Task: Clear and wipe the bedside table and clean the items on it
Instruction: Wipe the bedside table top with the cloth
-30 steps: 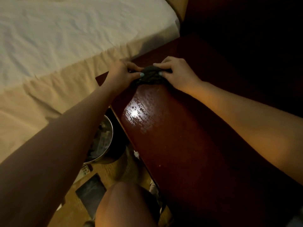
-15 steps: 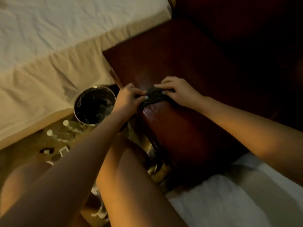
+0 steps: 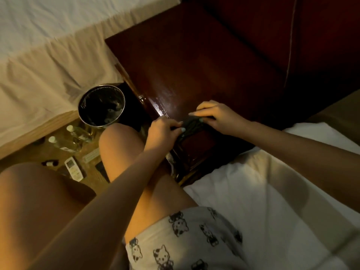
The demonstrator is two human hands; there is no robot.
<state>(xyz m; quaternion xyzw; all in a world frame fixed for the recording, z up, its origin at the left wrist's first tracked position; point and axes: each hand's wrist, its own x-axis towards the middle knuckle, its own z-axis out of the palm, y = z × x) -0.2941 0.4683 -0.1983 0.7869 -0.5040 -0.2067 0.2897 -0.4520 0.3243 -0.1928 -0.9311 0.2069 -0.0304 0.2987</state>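
On bedside table (image 3: 194,65), left hand (image 3: 161,131), right hand (image 3: 219,115) grip dark cloth (image 3: 191,124)

Light dim and warm. Dark red-brown glossy wooden bedside table (image 3: 194,65) stands between two beds: cream-skirted, white-sheeted bed (image 3: 48,36) off its left edge, plain white-sheeted bed (image 3: 263,191) at its near edge. Dark panelled wall (image 3: 321,45) behind. Tan woven floor (image 3: 60,155).

The glossy dark red-brown wooden bedside table (image 3: 194,61) carries a crumpled dark cloth (image 3: 191,124) at its near edge. Left of the table, the brown floor (image 3: 29,153) bears a round metal bin (image 3: 81,115), clear plastic bottles (image 3: 64,144) and a white remote control (image 3: 73,168).
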